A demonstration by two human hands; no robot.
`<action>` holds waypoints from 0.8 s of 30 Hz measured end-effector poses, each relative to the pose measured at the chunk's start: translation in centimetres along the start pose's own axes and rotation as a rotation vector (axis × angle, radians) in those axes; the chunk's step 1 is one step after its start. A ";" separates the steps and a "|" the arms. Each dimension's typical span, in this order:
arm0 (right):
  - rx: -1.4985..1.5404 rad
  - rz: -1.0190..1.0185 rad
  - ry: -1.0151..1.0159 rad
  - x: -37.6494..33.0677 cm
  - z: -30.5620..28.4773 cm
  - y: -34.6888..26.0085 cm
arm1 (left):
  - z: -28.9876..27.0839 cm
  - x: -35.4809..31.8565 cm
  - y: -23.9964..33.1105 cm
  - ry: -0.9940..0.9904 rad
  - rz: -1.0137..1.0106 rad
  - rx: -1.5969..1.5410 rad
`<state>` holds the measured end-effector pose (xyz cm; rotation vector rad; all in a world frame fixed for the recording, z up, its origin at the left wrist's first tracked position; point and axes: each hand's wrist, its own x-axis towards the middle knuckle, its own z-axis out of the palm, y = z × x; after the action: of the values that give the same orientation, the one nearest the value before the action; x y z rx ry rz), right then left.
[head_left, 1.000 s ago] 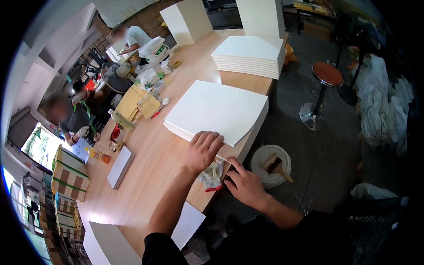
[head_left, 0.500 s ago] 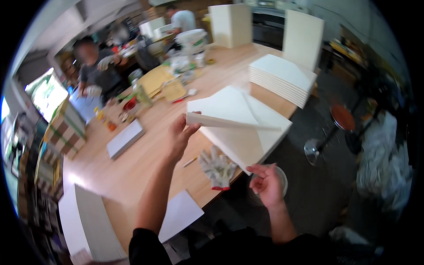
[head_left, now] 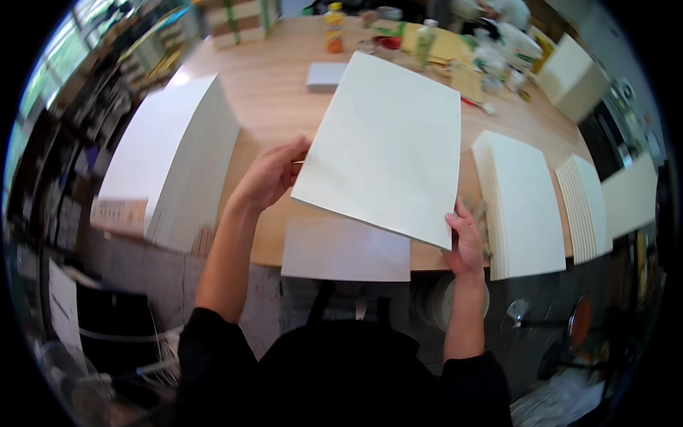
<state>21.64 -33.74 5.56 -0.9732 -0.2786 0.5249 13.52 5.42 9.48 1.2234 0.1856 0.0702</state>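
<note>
A large creamy white sheet (head_left: 384,149), flat and stiff-looking, is held tilted above the near side of the table. At its left edge my left hand (head_left: 274,174) grips it, the fingertips partly hidden behind. My right hand (head_left: 467,238) pinches the lower right corner, thumb on the front face and fingers behind. Below it another white sheet (head_left: 345,252) lies on the wooden table (head_left: 267,107), reaching past the front edge. A work glove (head_left: 480,220) shows only in part beside my right hand.
A tall stack of white sheets (head_left: 196,171) stands on the left. To the right are another white stack (head_left: 523,206) and a layered pile (head_left: 587,203). Bottles (head_left: 334,28), yellow sheets (head_left: 434,44) and a grey-white block (head_left: 326,77) sit farther back. A stool (head_left: 580,320) stands lower right.
The view has swung left. The lifted sheet has come away from the right-hand stack to in front of me. My right hand, free before, now holds its corner; my left hand still holds it.
</note>
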 end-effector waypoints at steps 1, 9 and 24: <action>-0.076 0.050 -0.005 0.7 -0.4 0.8 | -1.9 -0.2 -1.7 0.002 -0.083 0.022; -0.406 0.180 0.139 2.2 -0.3 5.2 | -5.2 -2.0 -5.2 0.151 -0.306 0.473; -0.728 0.135 0.218 1.4 -0.5 5.1 | -5.3 -6.4 -6.0 0.309 -0.073 0.954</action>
<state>21.52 -31.03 0.99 -1.7538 -0.2082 0.4377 6.05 7.31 2.77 2.1525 0.5762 0.1127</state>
